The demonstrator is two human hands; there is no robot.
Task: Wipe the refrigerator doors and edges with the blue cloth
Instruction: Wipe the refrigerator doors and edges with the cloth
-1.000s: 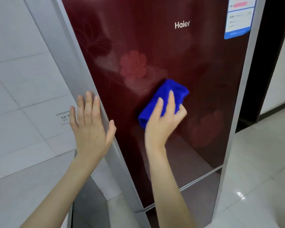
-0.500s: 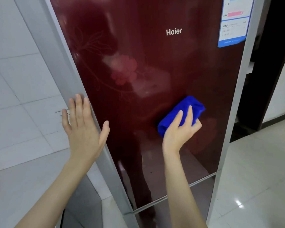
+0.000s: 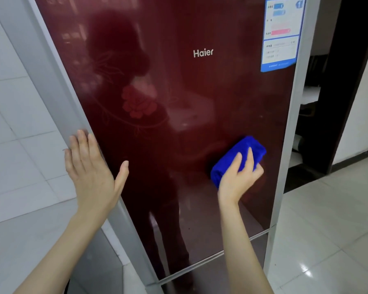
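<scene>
— At the lower right of the upper door (image 3: 200,124), what is being listed?

— Item one: the blue cloth (image 3: 245,152), bunched into a thick pad, lying against the dark red glass, near the door's grey right edge (image 3: 293,132) and well below the white brand lettering (image 3: 203,53). The right hand (image 3: 237,180) is pressing it to the panel, fingers (image 3: 251,157) curling over its lower half and holding it (thumb side hidden behind the cloth).

— And the other hand?

— Item two: the left hand (image 3: 91,172), flat and empty, fingers spread wide and pointing up, thumb angling out over the glass. It is sitting over the grey left edge (image 3: 72,107) of the refrigerator; whether the palm is touching it, I cannot tell.

— Anything else on the door?

— Item three: a blue-and-white label (image 3: 282,37) sticking at the top right corner. Item four: a faint flower pattern (image 3: 139,103) showing left of centre. Below, a thin seam (image 3: 200,265) is dividing the upper door from the lower door (image 3: 212,279).
</scene>
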